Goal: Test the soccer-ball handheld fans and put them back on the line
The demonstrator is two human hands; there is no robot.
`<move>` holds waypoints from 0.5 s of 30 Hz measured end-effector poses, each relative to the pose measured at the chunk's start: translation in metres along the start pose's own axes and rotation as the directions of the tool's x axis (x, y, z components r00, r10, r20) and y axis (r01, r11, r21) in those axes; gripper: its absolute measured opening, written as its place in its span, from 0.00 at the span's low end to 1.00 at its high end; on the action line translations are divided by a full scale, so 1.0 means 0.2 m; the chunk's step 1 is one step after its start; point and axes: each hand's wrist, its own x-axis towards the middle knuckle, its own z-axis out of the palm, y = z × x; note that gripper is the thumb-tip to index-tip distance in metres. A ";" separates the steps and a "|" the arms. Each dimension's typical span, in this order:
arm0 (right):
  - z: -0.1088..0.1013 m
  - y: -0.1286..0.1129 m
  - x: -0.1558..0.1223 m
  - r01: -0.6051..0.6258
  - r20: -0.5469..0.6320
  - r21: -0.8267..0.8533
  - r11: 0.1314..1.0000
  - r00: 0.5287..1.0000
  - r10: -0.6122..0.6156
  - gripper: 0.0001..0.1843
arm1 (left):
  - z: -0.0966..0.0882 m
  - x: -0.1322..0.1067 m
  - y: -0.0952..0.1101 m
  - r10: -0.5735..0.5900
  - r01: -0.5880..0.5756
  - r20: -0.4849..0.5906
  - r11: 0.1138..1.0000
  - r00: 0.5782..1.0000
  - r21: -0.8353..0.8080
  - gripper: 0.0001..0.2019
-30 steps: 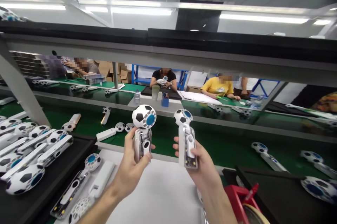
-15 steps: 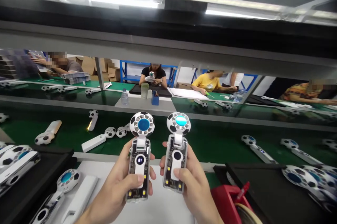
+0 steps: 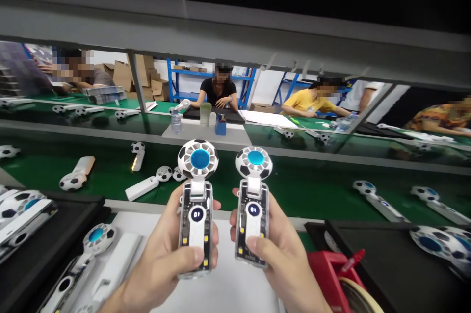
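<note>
I hold two handheld fans with football-pattern heads and clear handles, upright and side by side above a white mat (image 3: pixel 228 288). My left hand (image 3: pixel 169 259) is wrapped round the left fan (image 3: pixel 196 205), thumb pressed on its white button strip. My right hand (image 3: pixel 274 249) grips the right fan (image 3: pixel 253 205), thumb low on its handle. Both fans face me with blue hubs, small lit displays and yellow lights along the handles.
A green conveyor belt (image 3: pixel 312 190) runs across behind the fans, carrying several more fans. Black trays (image 3: pixel 55 234) with fans sit at left and right. A red tape dispenser (image 3: pixel 331 273) stands at lower right. Other people sit at a far table.
Both fans have turned from side-on to face me, and my thumbs have come onto their fronts. Both displays are now lit. My view has tilted downward.
</note>
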 end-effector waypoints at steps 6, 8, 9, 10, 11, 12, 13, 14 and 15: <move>-0.03 0.03 0.01 0.035 -0.020 -0.087 0.996 0.999 -0.037 0.32 | 0.01 0.00 -0.02 -0.030 0.029 -0.042 0.999 0.999 -0.018 0.34; -0.03 0.03 0.01 0.046 -0.023 -0.094 0.994 0.999 -0.048 0.31 | 0.01 0.01 -0.02 -0.035 0.034 -0.038 0.999 0.999 -0.029 0.35; -0.03 0.03 0.00 0.048 -0.029 -0.097 0.994 0.998 -0.051 0.32 | 0.01 0.01 -0.02 -0.034 0.033 -0.025 0.999 0.999 -0.031 0.34; -0.03 0.03 0.00 0.050 -0.032 -0.100 0.994 0.998 -0.054 0.32 | 0.01 0.01 -0.03 -0.030 0.030 -0.009 0.999 1.000 -0.032 0.33; -0.03 0.03 0.00 0.054 -0.029 -0.104 0.993 0.998 -0.057 0.32 | 0.01 0.01 -0.03 -0.027 0.028 0.009 0.999 1.000 -0.032 0.32; -0.03 0.03 0.00 0.058 -0.027 -0.107 0.993 0.998 -0.061 0.32 | 0.01 0.01 -0.03 -0.025 0.026 0.024 0.999 0.999 -0.036 0.31; -0.03 0.02 0.00 0.058 -0.026 -0.109 0.992 0.998 -0.061 0.32 | 0.00 0.01 -0.03 -0.025 0.026 0.038 0.999 0.999 -0.042 0.30; -0.03 0.02 0.00 0.056 -0.026 -0.108 0.993 0.998 -0.059 0.31 | 0.00 0.01 -0.04 -0.027 0.029 0.052 0.998 0.998 -0.051 0.29; -0.03 0.02 0.00 0.054 -0.024 -0.104 0.993 0.998 -0.057 0.31 | 0.00 0.01 -0.04 -0.029 0.033 0.061 0.998 0.998 -0.061 0.28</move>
